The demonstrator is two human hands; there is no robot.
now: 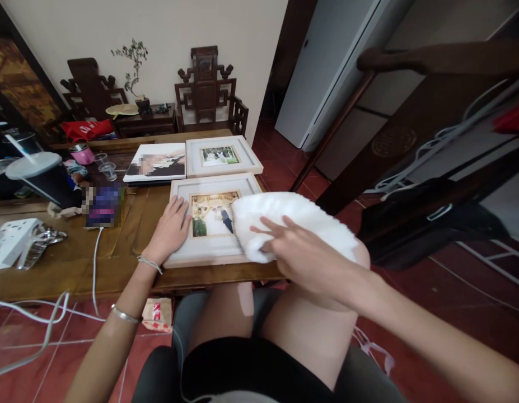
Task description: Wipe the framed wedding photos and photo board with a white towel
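Note:
A white-framed photo lies flat at the near edge of a low wooden table. My left hand rests flat on the frame's left side, fingers stretched out. My right hand holds a fluffy white cloth over the frame's right part, thumb and fingers pinching its near edge while two fingers stick out. The cloth hides the frame's right side.
A second white frame and a frameless photo print lie behind. A phone on a cable, a power strip, cups and a dark container sit on the table's left. Carved wooden chairs stand by the wall; a dark chair is at right.

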